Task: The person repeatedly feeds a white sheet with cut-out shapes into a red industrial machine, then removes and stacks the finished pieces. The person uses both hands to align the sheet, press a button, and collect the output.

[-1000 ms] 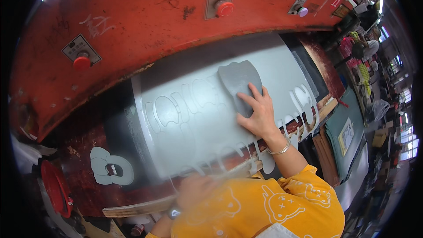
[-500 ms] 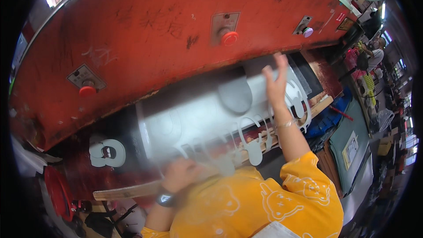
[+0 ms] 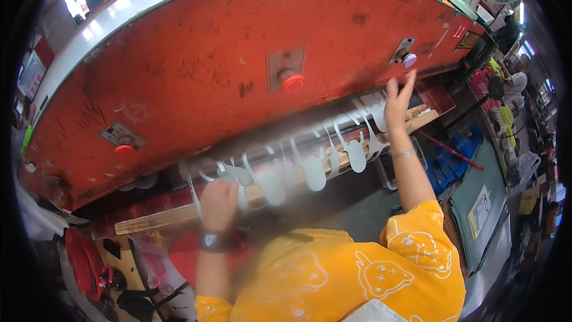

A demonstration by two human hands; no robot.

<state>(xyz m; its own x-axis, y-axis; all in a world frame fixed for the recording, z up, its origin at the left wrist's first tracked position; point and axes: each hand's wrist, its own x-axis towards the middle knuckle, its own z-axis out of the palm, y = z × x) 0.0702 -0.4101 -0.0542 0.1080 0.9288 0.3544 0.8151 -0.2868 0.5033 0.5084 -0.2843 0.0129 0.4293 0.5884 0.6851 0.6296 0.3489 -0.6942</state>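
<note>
A white sheet (image 3: 271, 185) with rows of rounded cut-out shapes and thin strips hangs over the front of a red press machine (image 3: 196, 71). Its rear part is hidden under the machine's red front. My left hand (image 3: 218, 204), wearing a dark wristband, has its fingers curled at the sheet's left end and seems to grip its edge. My right hand (image 3: 399, 104) is raised at the sheet's right end, thumb and forefinger apart. Its fingertip is just below a pale push button (image 3: 409, 59); whether they touch, I cannot tell.
Two red push buttons (image 3: 292, 82) sit on the machine front. A wooden rail (image 3: 161, 217) runs along the bed's front edge. Red round containers (image 3: 83, 262) stand at lower left. Blue items (image 3: 444, 170) and a green folder-like board (image 3: 476, 214) are at right. People work farther off.
My right hand has moved from over the sheet up toward the pale button. The red front now covers most of the sheet and the loose white pieces at left. My view has shifted.
</note>
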